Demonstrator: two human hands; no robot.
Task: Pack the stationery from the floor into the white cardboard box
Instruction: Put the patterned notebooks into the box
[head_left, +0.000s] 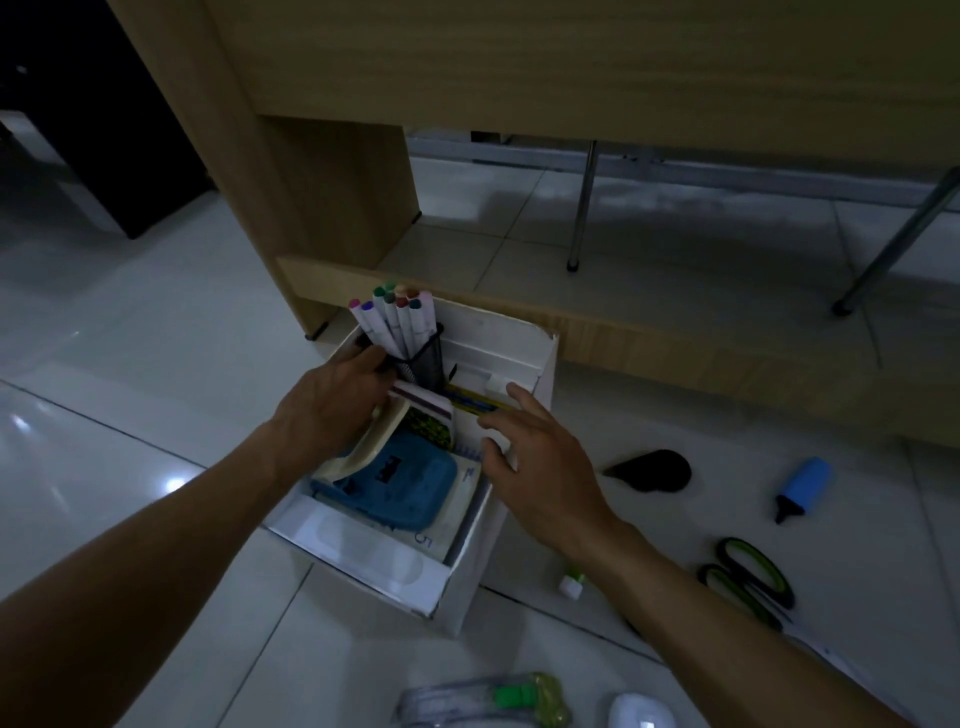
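Box: white cardboard box (447, 587) on the tiled floor, at frame centre, back edge against the wooden desk base (675, 338), likely so pushing items in cannot slide it away.
Left hand: left hand (332, 405) at 10 o'clock of the box, fingers curled around the black mesh pen cup (423, 358); grip low on the cup, apparently to seat it upright in the back corner.
Markers: capped markers (397, 317) standing in the cup, tips fanned toward 12 o'clock, kept vertical by the upright hold.
Right hand: right hand (540, 457) at 3 o'clock of the box, fingers spread and mostly straight, fingertips at the upright booklets and papers (472, 408); clamped on nothing, seemingly holding them back to keep room for the cup.
Already packed: blue case (400, 483) lying flat toward 6 o'clock, cream object (363, 452) tilted on it, directly under the left wrist.
Left to pack, right of the box: black tape dispenser (654, 470), blue highlighter (800, 486) and green-handled scissors (748, 577) between 3 and 4 o'clock, well apart from the right hand.
Near bottom edge: small glue bottle (571, 584) at 5 o'clock; clear packet (488, 701) and white object (641, 712) at 6 o'clock, cropped.
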